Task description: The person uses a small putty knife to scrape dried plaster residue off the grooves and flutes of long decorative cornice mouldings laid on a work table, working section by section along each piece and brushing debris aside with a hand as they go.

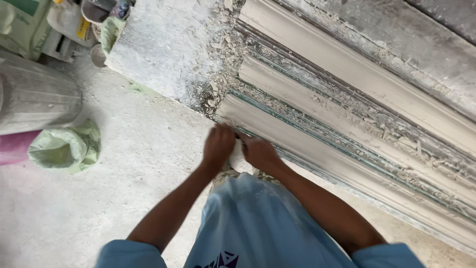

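**Both hands closed on a pale lump at the near end of a plaster moulding**

The person stood over a dusty floor [99, 198], looking down past a blue shirt [253, 223] at their own two hands. The left hand [218, 144] and the right hand [259, 151] met just in front of the body, both curled around a small whitish lump [238, 159] that showed only as a pale patch between them. What the lump was could not be told; the fingers of both hands hid most of it. Neither hand was slack: each was clenched on that piece, the left from its left side, the right from its right.

The lump sat right at the near end of the closest plaster moulding [317, 149], touching or just beside its tip. That moulding ran long and straight, its axis slanting away from the hands toward the lower right of the view. Two more like it [347, 64] lay parallel beyond, with crumbled plaster debris [223, 54] scattered between them and across a grey slab [163, 44].

So the moulding lay ahead and to the right of the hands, and the right hand was the nearer to its length, the left sitting at its end.

Well apart on the left stood a grey ribbed column piece [34, 99] and a crumpled green sack [64, 149].
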